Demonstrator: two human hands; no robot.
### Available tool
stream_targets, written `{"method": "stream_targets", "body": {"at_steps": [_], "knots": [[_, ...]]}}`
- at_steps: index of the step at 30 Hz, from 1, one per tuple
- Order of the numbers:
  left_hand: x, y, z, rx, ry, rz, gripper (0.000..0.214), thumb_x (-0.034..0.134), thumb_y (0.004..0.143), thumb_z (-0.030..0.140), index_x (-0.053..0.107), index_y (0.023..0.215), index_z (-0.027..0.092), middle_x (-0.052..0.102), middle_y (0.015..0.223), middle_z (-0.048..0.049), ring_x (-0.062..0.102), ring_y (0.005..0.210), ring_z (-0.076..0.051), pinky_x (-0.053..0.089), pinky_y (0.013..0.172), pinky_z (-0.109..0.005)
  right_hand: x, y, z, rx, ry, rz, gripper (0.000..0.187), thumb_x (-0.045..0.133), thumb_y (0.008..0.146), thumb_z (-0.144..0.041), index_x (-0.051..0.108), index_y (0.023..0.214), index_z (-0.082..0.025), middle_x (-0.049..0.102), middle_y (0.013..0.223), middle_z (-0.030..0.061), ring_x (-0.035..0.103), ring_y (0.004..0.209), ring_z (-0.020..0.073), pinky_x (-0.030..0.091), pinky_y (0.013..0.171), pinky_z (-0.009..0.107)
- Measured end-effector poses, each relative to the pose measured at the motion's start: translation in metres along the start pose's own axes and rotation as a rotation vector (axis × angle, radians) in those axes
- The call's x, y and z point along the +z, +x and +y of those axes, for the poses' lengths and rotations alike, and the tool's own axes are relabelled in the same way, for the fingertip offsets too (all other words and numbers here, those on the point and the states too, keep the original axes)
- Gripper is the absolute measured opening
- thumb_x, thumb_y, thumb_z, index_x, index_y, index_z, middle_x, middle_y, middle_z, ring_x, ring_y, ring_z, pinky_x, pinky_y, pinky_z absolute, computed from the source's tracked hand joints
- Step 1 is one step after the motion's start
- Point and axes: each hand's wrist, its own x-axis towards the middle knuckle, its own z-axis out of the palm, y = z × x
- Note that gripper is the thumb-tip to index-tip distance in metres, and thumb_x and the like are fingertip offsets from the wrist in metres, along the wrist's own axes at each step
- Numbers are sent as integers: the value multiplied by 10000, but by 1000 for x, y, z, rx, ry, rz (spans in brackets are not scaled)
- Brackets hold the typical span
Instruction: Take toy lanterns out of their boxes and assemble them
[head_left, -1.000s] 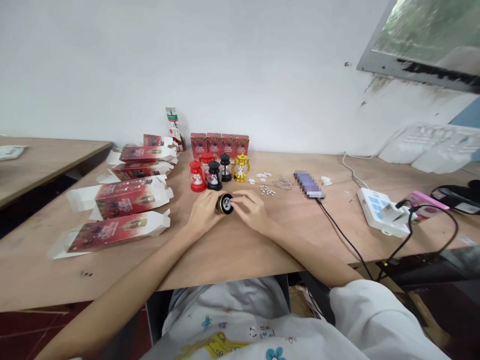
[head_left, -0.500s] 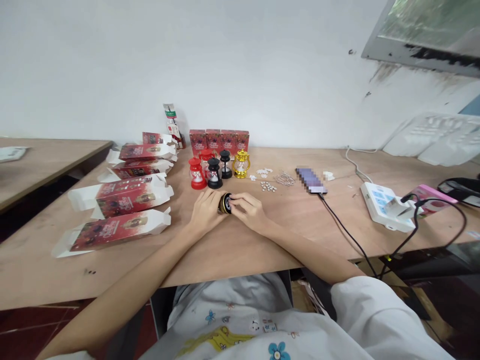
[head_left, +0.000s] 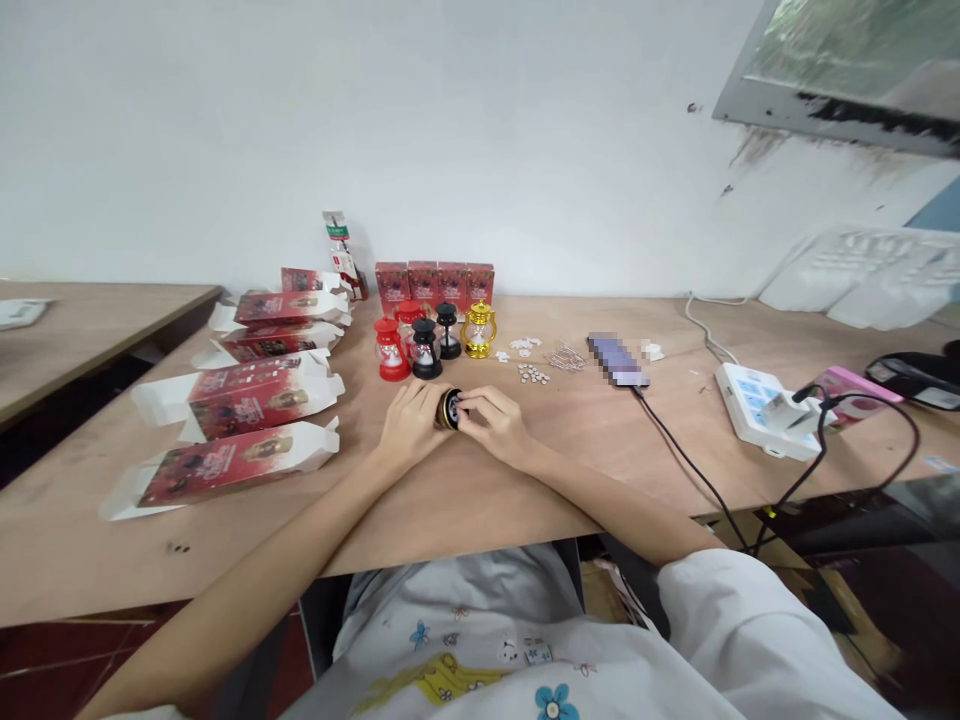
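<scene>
My left hand [head_left: 409, 425] is wrapped round a small toy lantern [head_left: 450, 408] that lies on its side, its round black base turned towards me. My right hand [head_left: 496, 422] pinches at that base with thumb and fingertips. Both hands rest on the wooden table [head_left: 480, 500] near its middle. Just behind them stand a red lantern [head_left: 390, 350], a black lantern [head_left: 425, 350], another black lantern [head_left: 448, 332] and a gold lantern [head_left: 479, 331]. Small white button-like pieces [head_left: 533, 373] lie to the right of the hands.
Flat red-and-white boxes [head_left: 247, 390] lie at the left, and closed red boxes [head_left: 435, 283] stand by the wall. A phone [head_left: 616, 361] with a black cable, a white power strip [head_left: 757, 410], a pink item [head_left: 855, 385] and small metal pins [head_left: 568, 357] lie at the right.
The hands stay on the lantern; my right fingers have shifted slightly on its base. The view has drifted a little.
</scene>
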Motion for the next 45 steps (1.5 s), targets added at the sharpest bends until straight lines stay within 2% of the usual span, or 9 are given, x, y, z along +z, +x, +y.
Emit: {"method": "stream_targets", "body": {"at_steps": [9,17,22,26,31,38,45], "knots": [[-2,1,1,-7,28,-51,256,540,816,308,573,1024,163,679,927,-105,581,871,-254,457,745,-358,0,0,2,-5,28,6,122,542,838,-167,642,779,-205,692,831,54,661,792,149,553,738,284],[-3,0,-1,-21,57,-37,294,548,803,332,572,1044,167,678,937,-109,586,872,-254,472,758,-361,1,-4,7,44,92,-61,143,524,868,-203,667,863,-205,692,976,72,666,897,153,555,831,301],[-2,1,0,-5,66,-33,300,556,799,315,572,1044,142,680,936,-123,583,865,-269,472,740,-375,2,-2,6,28,62,-36,137,514,862,-183,638,804,-188,685,910,78,660,858,150,551,798,286],[-1,2,1,-24,73,-55,282,557,797,306,574,1043,170,687,950,-104,582,863,-262,465,750,-374,1,0,5,72,79,-72,138,505,859,-185,622,788,-204,663,855,53,641,814,142,537,772,283],[-2,3,3,-29,75,-58,278,561,795,317,575,1033,175,683,939,-99,582,859,-255,467,753,-364,-1,0,7,89,97,-81,121,506,848,-179,611,794,-207,650,854,50,630,821,145,527,775,282],[-3,3,5,-19,80,-10,285,552,797,329,574,1014,147,681,918,-111,585,839,-261,475,726,-366,-1,2,4,54,139,2,94,536,848,-171,622,814,-189,660,860,70,642,830,142,535,787,266],[-4,4,4,-42,84,-28,280,568,788,335,580,1010,165,673,911,-111,594,865,-262,475,745,-361,1,0,6,142,170,-53,124,526,873,-223,636,818,-207,663,892,46,642,854,138,530,808,282]]}}
